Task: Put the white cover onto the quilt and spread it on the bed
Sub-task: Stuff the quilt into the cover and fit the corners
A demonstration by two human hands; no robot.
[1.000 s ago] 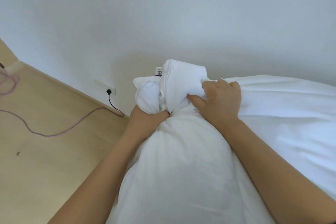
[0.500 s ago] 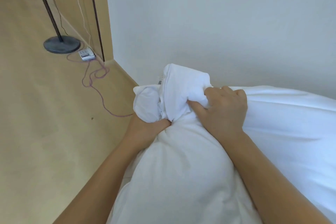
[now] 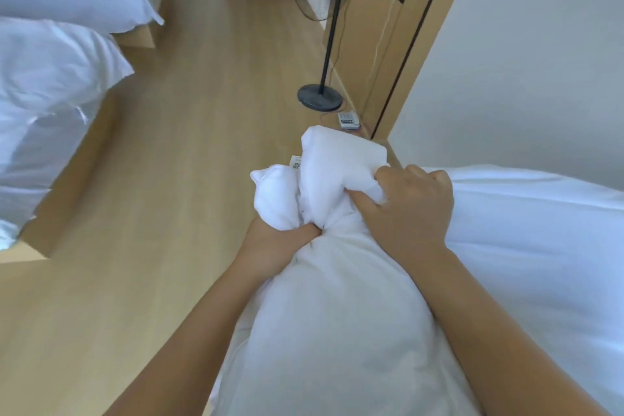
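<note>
Bunched corner of white cover [image 3: 341, 162] gripped as before: left hand [image 3: 275, 241] clenched round neck of bunch from below, right hand [image 3: 410, 213] clenched on its right side. Quilt [image 3: 337, 331] held up between forearms, above floor. View swung left since earlier frame: bed [image 3: 50, 78] and stand base [image 3: 320, 101] brought into sight.

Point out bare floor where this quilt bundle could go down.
Bare wooden floor runs wide between the beds on the left and the quilt bundle. Crowded: along the wooden panel, where the black stand and a small white box sit.
</note>
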